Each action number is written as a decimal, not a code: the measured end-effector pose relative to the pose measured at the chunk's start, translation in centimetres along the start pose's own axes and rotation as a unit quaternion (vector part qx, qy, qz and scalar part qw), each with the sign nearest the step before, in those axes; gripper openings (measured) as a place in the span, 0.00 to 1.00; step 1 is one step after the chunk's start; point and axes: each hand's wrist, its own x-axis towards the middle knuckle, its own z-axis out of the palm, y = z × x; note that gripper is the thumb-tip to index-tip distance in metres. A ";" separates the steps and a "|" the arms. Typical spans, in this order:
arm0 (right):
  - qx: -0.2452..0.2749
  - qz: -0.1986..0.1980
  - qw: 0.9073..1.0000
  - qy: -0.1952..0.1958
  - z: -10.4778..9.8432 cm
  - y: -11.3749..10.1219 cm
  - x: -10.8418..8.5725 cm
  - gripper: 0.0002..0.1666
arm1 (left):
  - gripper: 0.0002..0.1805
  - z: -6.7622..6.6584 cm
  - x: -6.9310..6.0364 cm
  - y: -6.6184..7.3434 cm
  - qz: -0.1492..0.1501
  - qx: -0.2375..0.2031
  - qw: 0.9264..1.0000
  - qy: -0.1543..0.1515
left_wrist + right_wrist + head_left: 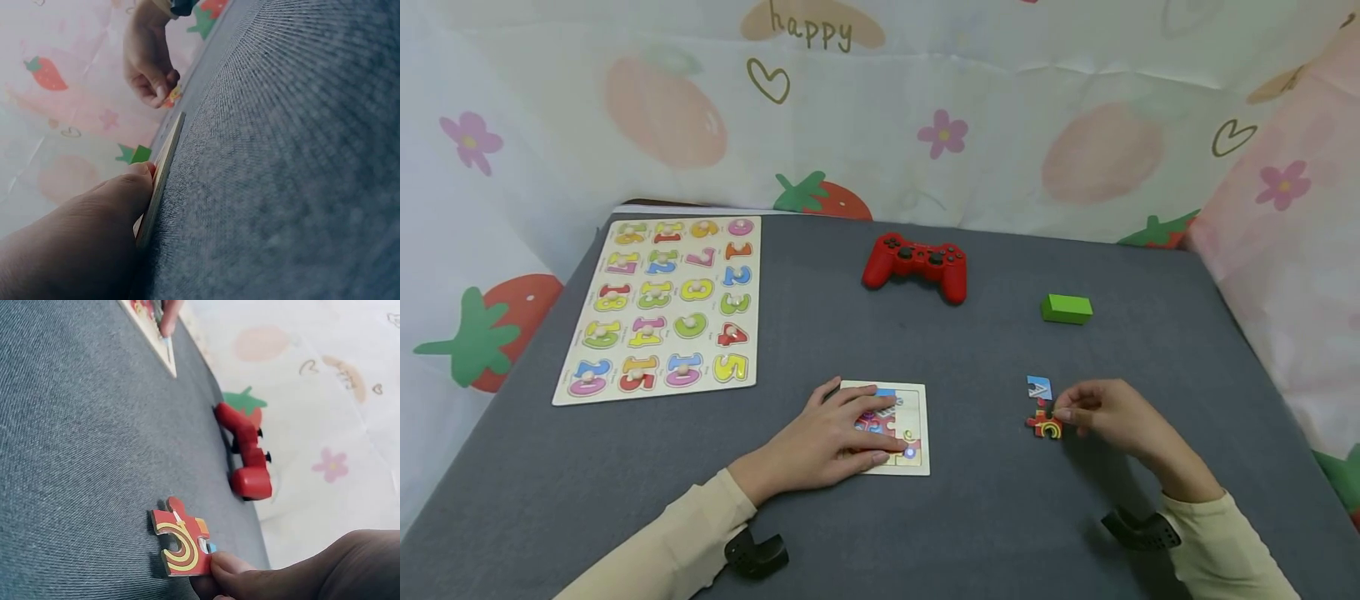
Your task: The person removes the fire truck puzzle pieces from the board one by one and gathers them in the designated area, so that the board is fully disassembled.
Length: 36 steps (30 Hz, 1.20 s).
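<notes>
My left hand (835,437) rests with fingers spread on a small framed jigsaw puzzle (917,400), covering much of its picture. In the left wrist view the thumb lies along the edge of the puzzle board (164,169). My right hand (1108,417) pinches a red jigsaw piece (187,553) with yellow curved bands by its edge, between thumb and fingers. From the head view, a blue-and-white jigsaw piece (1039,387) lies just beyond the red one; the right wrist view mostly hides it.
A number board (670,312) with knobbed pegs lies at the back left. Behind the puzzle sits a red game controller (917,260), and a green block (1067,308) is at the right. Grey cloth (970,517) covers the table, with a printed curtain (985,83) behind.
</notes>
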 end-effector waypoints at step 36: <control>-0.114 -0.084 0.986 0.083 4.4 -6.4 -1.7 0.07 | 0.21 0.2 0.0 0.0 -0.038 0.013 0.999 -0.019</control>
